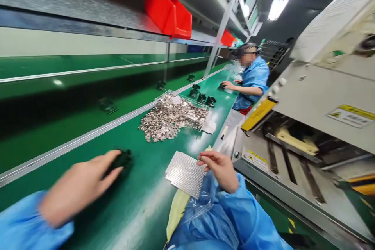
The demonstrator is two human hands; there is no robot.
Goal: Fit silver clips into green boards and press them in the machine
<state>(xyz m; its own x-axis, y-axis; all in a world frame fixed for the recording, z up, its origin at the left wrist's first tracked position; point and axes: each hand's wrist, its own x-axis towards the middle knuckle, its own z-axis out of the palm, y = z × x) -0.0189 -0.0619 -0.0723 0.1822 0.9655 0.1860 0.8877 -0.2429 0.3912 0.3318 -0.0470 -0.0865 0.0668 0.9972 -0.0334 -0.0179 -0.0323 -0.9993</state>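
Black part (pixel 126 159) at the frame's lower left, likely light and stiff, suits edge holds like the left hand (pixel 80 183) gripping it; the right hand (pixel 219 168) pinches, contents unclear.

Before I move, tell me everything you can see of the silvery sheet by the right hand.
The sheet looks thin, shiny and metallic, with fine rows across its face. Its stepped left edge suggests stacked layers. It sits at the near edge of the green table, a pale yellow strip showing below it. The right hand is at its upper right corner; contact is unclear.
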